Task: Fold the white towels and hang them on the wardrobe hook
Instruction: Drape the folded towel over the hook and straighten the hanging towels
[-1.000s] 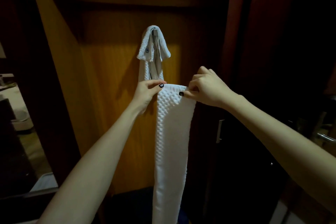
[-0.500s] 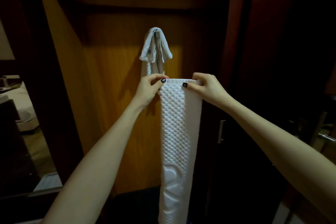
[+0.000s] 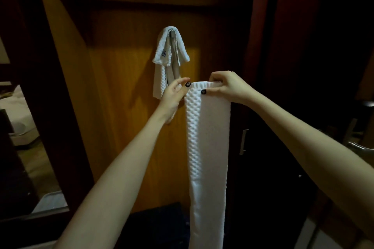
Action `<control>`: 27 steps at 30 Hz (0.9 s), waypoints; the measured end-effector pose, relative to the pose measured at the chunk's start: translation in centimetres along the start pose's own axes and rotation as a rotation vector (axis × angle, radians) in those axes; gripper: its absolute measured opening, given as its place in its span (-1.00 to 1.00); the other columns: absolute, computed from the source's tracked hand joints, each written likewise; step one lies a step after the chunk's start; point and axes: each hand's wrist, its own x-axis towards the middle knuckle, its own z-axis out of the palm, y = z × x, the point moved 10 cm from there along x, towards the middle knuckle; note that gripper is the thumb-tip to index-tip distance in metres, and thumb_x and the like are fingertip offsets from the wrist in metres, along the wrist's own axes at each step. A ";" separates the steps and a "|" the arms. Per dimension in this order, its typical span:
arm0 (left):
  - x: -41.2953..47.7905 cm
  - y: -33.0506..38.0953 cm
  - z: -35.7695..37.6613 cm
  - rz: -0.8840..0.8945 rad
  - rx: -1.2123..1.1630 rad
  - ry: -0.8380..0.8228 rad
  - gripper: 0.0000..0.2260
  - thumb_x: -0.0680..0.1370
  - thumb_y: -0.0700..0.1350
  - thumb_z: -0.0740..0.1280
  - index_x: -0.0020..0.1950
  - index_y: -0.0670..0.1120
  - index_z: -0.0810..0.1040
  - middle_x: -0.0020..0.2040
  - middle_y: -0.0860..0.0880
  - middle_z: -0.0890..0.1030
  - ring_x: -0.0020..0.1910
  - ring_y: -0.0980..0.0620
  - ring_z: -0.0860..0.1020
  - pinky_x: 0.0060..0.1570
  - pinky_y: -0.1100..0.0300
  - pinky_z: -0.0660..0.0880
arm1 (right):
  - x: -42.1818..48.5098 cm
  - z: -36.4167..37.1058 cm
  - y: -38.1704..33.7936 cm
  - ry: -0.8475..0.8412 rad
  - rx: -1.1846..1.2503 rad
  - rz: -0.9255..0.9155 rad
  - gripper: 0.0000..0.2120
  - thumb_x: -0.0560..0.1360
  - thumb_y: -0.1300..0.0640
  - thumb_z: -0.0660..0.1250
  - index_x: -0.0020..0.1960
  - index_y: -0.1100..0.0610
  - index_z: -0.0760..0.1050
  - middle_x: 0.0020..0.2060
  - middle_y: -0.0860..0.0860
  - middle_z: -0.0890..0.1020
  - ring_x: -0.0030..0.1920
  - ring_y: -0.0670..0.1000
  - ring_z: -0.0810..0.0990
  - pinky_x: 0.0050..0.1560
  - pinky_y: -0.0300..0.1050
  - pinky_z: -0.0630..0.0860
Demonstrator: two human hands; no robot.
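A long white towel [image 3: 208,147], folded into a narrow strip with a bumpy weave, hangs straight down in front of me. My left hand [image 3: 174,95] pinches its top left corner and my right hand [image 3: 226,87] pinches its top right corner. Behind and above them a second white towel [image 3: 164,60] with a small blue mark is draped over the metal hook [image 3: 172,30] on the orange wardrobe panel [image 3: 121,107]. Most of the hook is hidden by that towel.
A dark wooden door frame [image 3: 60,107] stands at the left, with a dim room and a bed [image 3: 18,115] beyond it. Dark cabinet doors with a metal handle [image 3: 243,141] fill the right side. A lever handle [image 3: 360,145] shows at the far right.
Both hands have lifted the towel's top edge a little toward the hook and held it wider. The view has shifted slightly. The hung towel has not moved.
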 end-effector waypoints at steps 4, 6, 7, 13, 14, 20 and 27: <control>-1.9 -5.4 -0.8 -0.230 0.091 -0.049 -0.74 0.56 -0.05 0.31 0.15 -0.19 0.55 -0.01 -0.07 0.67 0.00 -0.02 0.63 0.08 0.09 0.55 | 1.2 -0.7 -0.5 0.102 0.100 0.018 -0.64 0.44 0.04 0.46 -0.15 0.36 0.48 -0.31 0.10 0.49 -0.31 0.02 0.44 -0.31 -0.12 0.32; -3.2 -8.0 -1.5 -0.326 0.082 -0.016 -0.67 0.56 -0.12 0.32 0.21 -0.33 0.52 -0.07 -0.06 0.69 -0.07 0.00 0.65 0.04 0.10 0.58 | 1.9 -1.4 -0.8 0.136 0.129 0.015 -0.64 0.43 0.05 0.47 -0.16 0.37 0.49 -0.33 0.09 0.47 -0.31 0.01 0.43 -0.30 -0.13 0.31; -3.9 -8.9 -1.5 -0.357 0.044 -0.008 -0.63 0.56 -0.14 0.33 0.26 -0.36 0.48 -0.11 -0.02 0.70 -0.11 0.04 0.67 -0.06 0.16 0.60 | 2.3 -1.6 -1.0 0.149 0.152 0.016 -0.64 0.42 0.06 0.47 -0.16 0.37 0.49 -0.33 0.09 0.48 -0.31 0.01 0.43 -0.29 -0.13 0.31; -5.2 -10.4 -1.7 -0.378 -0.067 0.015 -0.25 0.07 0.20 0.60 0.16 -0.09 0.53 -0.03 0.04 0.68 -0.06 0.08 0.66 -0.14 0.21 0.59 | 3.9 -2.6 -2.5 0.177 0.280 -0.006 -0.63 0.42 0.07 0.48 -0.14 0.39 0.49 -0.32 0.05 0.52 -0.30 -0.04 0.50 -0.28 -0.16 0.42; -5.2 -10.6 -1.7 -0.374 -0.054 0.019 -0.31 0.11 0.18 0.57 0.13 -0.09 0.54 -0.03 0.03 0.68 -0.07 0.09 0.66 -0.13 0.21 0.59 | 4.1 -2.7 -2.8 0.180 0.285 -0.011 -0.64 0.42 0.07 0.48 -0.15 0.38 0.49 -0.32 0.04 0.52 -0.30 -0.06 0.51 -0.29 -0.17 0.43; -5.1 -10.4 -3.4 -0.322 -0.038 0.237 -0.87 0.45 -0.07 0.47 -0.12 -0.11 0.60 -0.33 0.10 0.68 -0.34 0.21 0.64 -0.40 0.37 0.51 | 4.9 -3.2 -2.9 0.218 0.262 0.007 -0.77 0.42 0.08 0.48 -0.25 0.16 0.48 -0.38 -0.07 0.50 -0.36 -0.15 0.49 -0.33 -0.22 0.43; -6.4 -6.1 -5.0 0.105 0.288 0.457 -0.64 0.48 -0.13 0.46 0.19 -0.09 0.39 0.03 0.18 0.49 -0.08 0.49 0.49 -0.16 0.53 0.42 | 5.5 -3.7 -2.3 0.276 0.267 0.021 -0.76 0.44 0.09 0.47 -0.30 0.06 0.44 -0.36 -0.07 0.53 -0.33 -0.12 0.53 -0.30 -0.20 0.47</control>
